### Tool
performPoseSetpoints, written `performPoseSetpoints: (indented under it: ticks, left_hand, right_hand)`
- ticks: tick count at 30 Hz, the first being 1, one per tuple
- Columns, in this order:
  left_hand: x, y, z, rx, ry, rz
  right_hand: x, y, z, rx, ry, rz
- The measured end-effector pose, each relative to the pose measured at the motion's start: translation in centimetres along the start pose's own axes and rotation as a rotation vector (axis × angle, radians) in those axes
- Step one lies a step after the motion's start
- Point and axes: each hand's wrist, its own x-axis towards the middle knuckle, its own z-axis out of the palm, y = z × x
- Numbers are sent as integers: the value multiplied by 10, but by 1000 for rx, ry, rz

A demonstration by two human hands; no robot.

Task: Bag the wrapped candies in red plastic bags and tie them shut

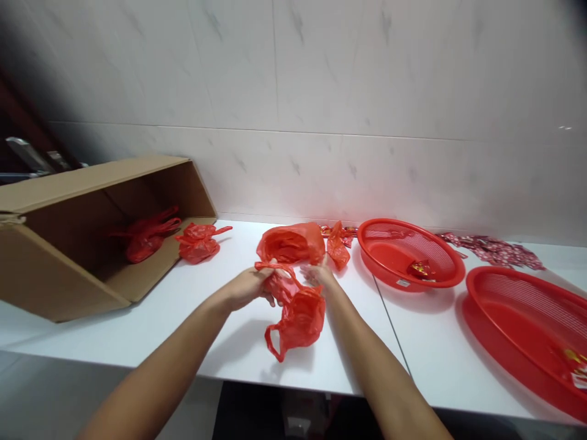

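A thin red plastic bag (300, 318) with loop handles hangs crumpled and partly open over the table's front half. My left hand (252, 286) grips it near the upper handle, fingers curled around the film. My right hand (318, 274) is at the bag's other side, beside its upper edge. The right fingers are blurred and partly hidden by red film, so their grip is unclear. Just beyond both hands lies a stack of red plastic bags (293, 239). Another crumpled red bag (338, 245) rests to the right of the stack.
A cardboard box (202, 186) lies on its side at left, with a tied red bag (145, 238) inside. One more tied bag (198, 242) sits by its opening. At right are two red baskets (367, 256) (486, 318) containing wrapped packets, and a pile of small packets (495, 249) along the wall.
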Motion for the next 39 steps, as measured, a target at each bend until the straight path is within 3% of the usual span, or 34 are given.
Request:
performPoseSetpoints:
  ticks: [4, 8, 10, 14, 16, 19, 23, 27, 30, 32, 34, 36, 37, 38, 39]
  left_hand:
    - [12, -41, -6, -144, 57, -150]
    - [24, -55, -2, -316, 205, -201]
    - [27, -56, 7, -389, 211, -185]
    - [21, -52, 27, -399, 87, -151]
    - [16, -49, 31, -341, 57, -130]
    - [7, -43, 21, -226, 58, -93]
    - [-1, -42, -7, -116, 135, -52]
    - [-1, -53, -21, -52, 224, -98]
    - [0, -57, -14, 9, 126, -127]
    - [-2, -54, -6, 147, 167, -10]
    - [-5, -51, 7, 380, 466, 266]
    - [-10, -52, 25, 613, 820, 697]
    - [-13, -55, 36, 712, 876, 938]
    - [-14, -59, 49, 801, 807, 1161]
    - [-15, -64, 62, 885, 634, 1327]
  right_hand:
    - [-1, 9, -14, 49, 56, 122]
    - [-30, 2, -31, -4, 62, 177]
    - [-54, -7, -32, -92, 108, 93]
    - [-92, -19, -28, -539, 234, -271]
    - [-98, -21, -33, -596, 248, -288]
    - [-95, -22, -55, -469, 210, -185]
    - [-100, -31, -93, -299, 157, -144]
    - [-123, -44, -109, 269, 167, -143]
    - [-138, -47, -106, 540, 155, -109]
    - [-141, -46, -102, 460, 175, -107]
    - [-142, -42, -100, 316, 227, -124]
    - [-142, -40, -98, 199, 260, -132]
    - [-142, -39, -97, 156, 258, -128]
    - [-143, -38, -95, 122, 247, -121]
    - [-144, -39, -94, 90, 229, -114]
